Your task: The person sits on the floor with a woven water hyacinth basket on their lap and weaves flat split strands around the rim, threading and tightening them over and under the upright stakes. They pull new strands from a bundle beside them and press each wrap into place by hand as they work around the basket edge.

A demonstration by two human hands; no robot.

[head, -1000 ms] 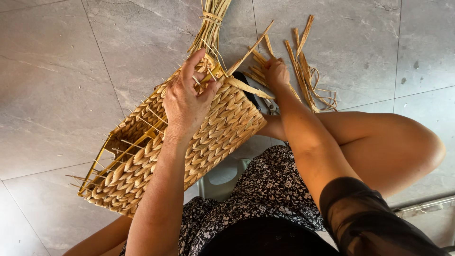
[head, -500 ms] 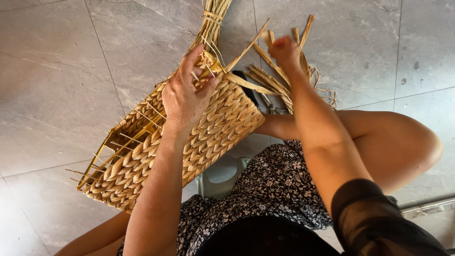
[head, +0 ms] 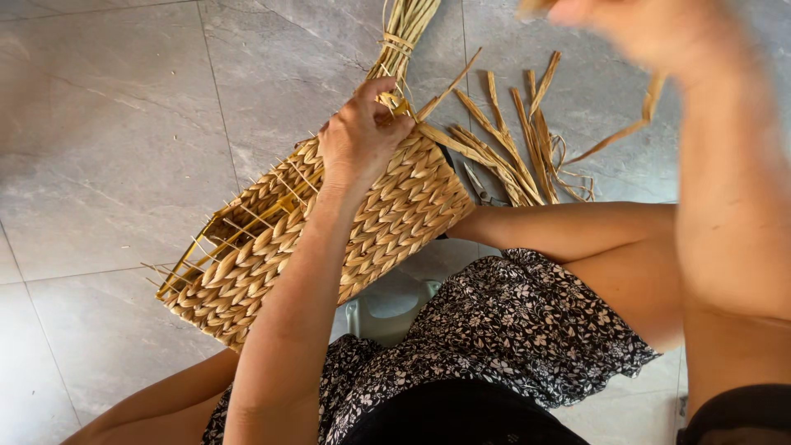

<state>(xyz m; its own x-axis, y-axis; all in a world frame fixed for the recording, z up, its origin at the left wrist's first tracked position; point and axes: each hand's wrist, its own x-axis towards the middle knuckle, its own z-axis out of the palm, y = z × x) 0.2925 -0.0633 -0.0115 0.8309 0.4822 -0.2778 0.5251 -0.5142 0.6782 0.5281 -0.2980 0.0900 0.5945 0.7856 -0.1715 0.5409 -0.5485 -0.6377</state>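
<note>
A woven straw basket (head: 272, 247) lies tilted across my lap, its open rim facing left. My left hand (head: 360, 136) presses on its upper edge, fingers pinching straw strands at the corner. My right hand (head: 626, 25) is raised near the top right, blurred, pulling a long straw strand (head: 634, 124) upward and away from the basket. Loose straw ends (head: 503, 140) fan out from the basket's right end.
A tied bundle of straw (head: 404, 33) lies on the grey tiled floor (head: 124, 124) beyond the basket. A pair of scissors (head: 482, 189) sits on the floor under the loose strands. I sit on a low pale stool (head: 387, 309).
My right hand has lifted from the basket's corner up and to the right, drawing a strand with it. The left hand keeps its hold on the basket.
</note>
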